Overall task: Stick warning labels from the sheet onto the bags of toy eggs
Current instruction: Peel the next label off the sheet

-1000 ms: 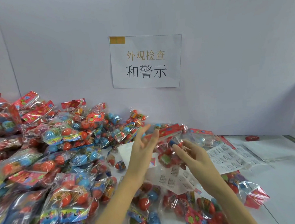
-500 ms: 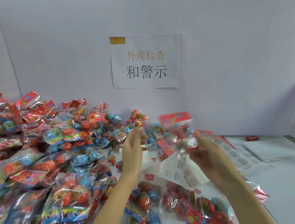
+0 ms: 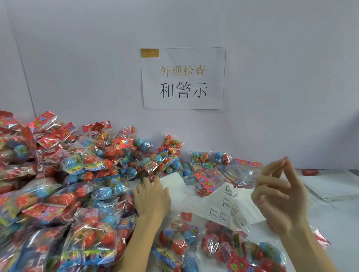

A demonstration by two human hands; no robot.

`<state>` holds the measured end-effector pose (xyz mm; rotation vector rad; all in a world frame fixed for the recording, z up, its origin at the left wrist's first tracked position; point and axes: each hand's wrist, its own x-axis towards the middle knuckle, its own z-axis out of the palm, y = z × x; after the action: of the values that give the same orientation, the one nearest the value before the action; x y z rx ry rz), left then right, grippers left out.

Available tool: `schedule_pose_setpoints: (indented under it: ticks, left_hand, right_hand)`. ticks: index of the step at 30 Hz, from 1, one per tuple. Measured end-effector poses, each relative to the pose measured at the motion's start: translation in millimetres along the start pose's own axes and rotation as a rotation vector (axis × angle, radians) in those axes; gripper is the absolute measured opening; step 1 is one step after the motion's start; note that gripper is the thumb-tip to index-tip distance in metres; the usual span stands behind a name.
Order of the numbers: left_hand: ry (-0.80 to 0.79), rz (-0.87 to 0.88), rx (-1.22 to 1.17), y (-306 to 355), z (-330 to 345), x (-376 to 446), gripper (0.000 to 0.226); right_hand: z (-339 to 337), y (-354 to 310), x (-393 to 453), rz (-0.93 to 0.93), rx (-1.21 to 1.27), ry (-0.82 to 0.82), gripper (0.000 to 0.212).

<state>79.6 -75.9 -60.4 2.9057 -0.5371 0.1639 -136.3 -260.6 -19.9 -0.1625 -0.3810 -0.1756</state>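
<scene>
A big heap of clear bags of toy eggs, red and blue with red header cards, fills the left side. My left hand reaches palm down to the heap's right edge, fingers spread on the bags. My right hand is raised above the table with loosely curled fingers and holds nothing. Just left of it lies the white sheet of warning labels. A bag with a red header lies behind the sheet among others.
More egg bags lie at the front between my arms. A white paper sits by my left hand. A paper sign hangs on the wall. A loose red egg and white sheets lie at the right.
My right hand let go of the bag it held up; the bag now lies at the back. My left hand dropped from mid-air to the heap.
</scene>
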Motion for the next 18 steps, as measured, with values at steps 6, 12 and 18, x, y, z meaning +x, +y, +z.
schedule_pose_setpoints:
  ticks: [6, 12, 18]
  left_hand:
    - [0.123, 0.048, -0.477, 0.7, 0.0, 5.4, 0.029]
    - [-0.126, 0.06, -0.349, -3.2, 0.1, 5.4, 0.046]
    - [-0.131, 0.055, -0.324, -2.7, 4.1, 9.9, 0.037]
  right_hand:
    - [-7.8, 9.0, 6.5, -0.085, -0.209, 0.219, 0.018]
    - [-6.6, 16.1, 11.1, -0.055, -0.412, 0.315, 0.031]
    - [-8.5, 17.2, 13.9, -0.018, -0.533, 0.33, 0.043]
